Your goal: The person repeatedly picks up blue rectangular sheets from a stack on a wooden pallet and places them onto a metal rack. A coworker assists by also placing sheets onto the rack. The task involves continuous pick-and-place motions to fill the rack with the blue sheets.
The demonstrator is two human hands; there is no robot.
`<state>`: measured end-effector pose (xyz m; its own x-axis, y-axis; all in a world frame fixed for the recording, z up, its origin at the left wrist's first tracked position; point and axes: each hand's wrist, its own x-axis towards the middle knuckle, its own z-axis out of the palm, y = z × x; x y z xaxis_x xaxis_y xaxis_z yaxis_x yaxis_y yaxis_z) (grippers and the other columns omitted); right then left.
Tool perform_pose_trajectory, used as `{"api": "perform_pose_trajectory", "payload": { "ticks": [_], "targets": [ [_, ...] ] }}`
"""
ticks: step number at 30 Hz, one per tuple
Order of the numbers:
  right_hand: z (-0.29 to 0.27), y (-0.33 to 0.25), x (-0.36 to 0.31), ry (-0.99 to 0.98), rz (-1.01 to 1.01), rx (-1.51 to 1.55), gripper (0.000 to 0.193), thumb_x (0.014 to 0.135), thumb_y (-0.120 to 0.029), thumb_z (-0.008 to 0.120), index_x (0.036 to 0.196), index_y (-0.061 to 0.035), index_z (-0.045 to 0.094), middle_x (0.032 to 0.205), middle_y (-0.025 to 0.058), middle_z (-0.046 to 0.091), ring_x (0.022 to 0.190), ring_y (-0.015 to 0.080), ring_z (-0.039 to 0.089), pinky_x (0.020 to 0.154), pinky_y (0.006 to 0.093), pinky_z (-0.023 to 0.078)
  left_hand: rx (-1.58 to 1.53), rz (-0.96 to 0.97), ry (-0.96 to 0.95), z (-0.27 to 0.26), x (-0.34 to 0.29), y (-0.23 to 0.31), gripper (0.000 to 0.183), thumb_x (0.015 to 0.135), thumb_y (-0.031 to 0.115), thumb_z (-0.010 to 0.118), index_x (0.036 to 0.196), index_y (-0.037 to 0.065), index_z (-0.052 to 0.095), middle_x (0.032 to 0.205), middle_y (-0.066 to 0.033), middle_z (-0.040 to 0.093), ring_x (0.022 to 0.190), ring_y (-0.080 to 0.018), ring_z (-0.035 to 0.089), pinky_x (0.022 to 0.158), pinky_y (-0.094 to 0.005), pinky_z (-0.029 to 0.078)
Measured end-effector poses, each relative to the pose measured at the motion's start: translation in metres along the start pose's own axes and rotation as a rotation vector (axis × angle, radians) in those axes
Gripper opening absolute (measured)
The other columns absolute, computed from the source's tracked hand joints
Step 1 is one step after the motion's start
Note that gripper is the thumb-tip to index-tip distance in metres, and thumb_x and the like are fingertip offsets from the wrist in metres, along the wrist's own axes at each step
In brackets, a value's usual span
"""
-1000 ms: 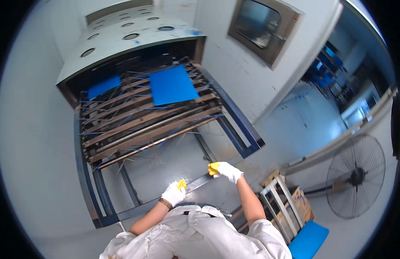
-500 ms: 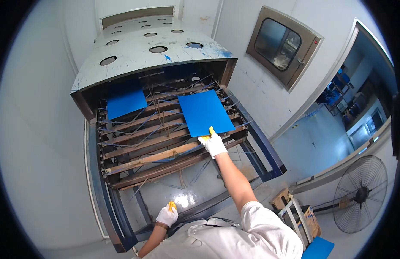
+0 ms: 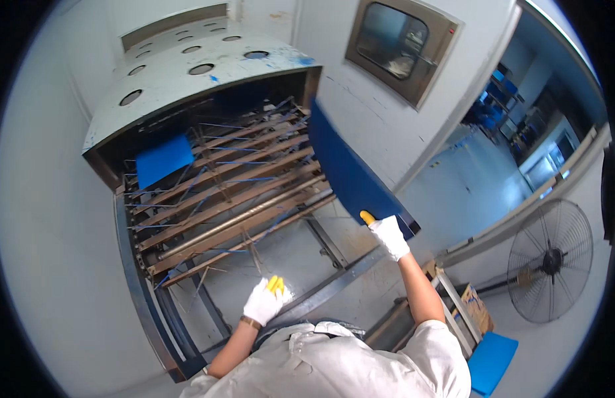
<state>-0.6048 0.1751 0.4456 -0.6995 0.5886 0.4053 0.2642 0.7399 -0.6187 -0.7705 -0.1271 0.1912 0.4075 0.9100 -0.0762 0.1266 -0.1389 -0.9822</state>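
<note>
My right hand, in a white glove with yellow fingertips, is closed on the lower end of a blue sheet. The sheet is raised and tilted, bowing along its length, at the right side of a conveyor rack of brown crossbars and thin wire supports. A second blue sheet lies on the wires at the rack's far left, partly under the hood. Low in front of the rack, my left hand, gloved the same way, has its fingers loosely bent and slightly apart, with nothing visible in them.
A pale hood with round holes covers the rack's far end. Dark frame rails edge its near end. At right stand a round fan and, below it, a blue stack of sheets. A wall hatch and doorway are beyond.
My right hand has lifted the blue sheet off the wires and swung it to the right, tilting it. My left hand has risen slightly, its fingers straighter. The view has shifted right.
</note>
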Motion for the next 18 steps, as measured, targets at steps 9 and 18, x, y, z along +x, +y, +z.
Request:
{"api": "perform_pose_trajectory", "payload": {
  "ticks": [9,18],
  "targets": [
    [-0.12,0.005,-0.178,0.005,-0.24,-0.481,0.03,0.073,-0.014,0.047,0.101,-0.0153,0.059,0.104,0.0077,0.056,0.1,0.0259,0.051,0.092,0.0402,0.035,-1.881,-0.777,0.103,-0.046,0.144,-0.16,0.036,0.086,0.028,0.039,0.111,0.003,0.046,0.12,-0.0126,0.044,0.108,-0.0265,0.044,0.09,-0.0377,0.037],
    [-0.196,0.043,-0.342,0.194,0.334,-0.206,0.03,0.075,-0.01,0.05,0.104,-0.0072,0.057,0.105,0.009,0.057,0.098,0.0244,0.053,0.088,0.0315,0.039,-2.178,-0.273,0.119,-0.151,0.257,-0.157,0.038,0.087,0.03,0.038,0.113,0.004,0.044,0.122,-0.0128,0.043,0.109,-0.0271,0.042,0.092,-0.0383,0.035]
  ]
}}
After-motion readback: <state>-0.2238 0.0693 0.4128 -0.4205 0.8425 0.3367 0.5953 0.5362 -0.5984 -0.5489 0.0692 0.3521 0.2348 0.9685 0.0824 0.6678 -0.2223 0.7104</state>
